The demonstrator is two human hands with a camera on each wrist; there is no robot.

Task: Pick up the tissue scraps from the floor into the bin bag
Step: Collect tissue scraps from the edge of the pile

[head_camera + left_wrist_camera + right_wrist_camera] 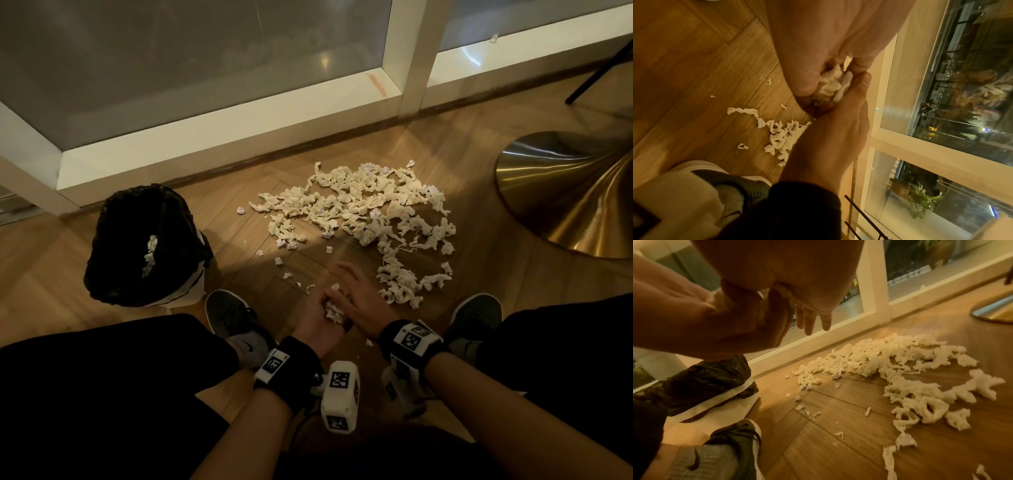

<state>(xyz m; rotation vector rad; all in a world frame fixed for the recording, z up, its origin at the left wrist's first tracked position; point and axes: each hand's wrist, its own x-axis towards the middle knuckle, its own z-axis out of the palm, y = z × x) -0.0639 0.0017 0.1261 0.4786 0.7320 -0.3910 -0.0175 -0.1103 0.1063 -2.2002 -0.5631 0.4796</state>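
Both hands meet low between the person's 2 dark shoes. The left hand (317,327) cups a crumpled white tissue wad (334,313), its fingers (807,84) curled round it. The right hand (359,308) lies against it from the right, thumb pressing on the wad, its other fingers (809,321) straight and close together. The black plastic bin bag (144,240), left of the hands, holds a few white scraps. The pile of torn white tissue scraps (370,212) lies on the wooden floor (479,281) ahead.
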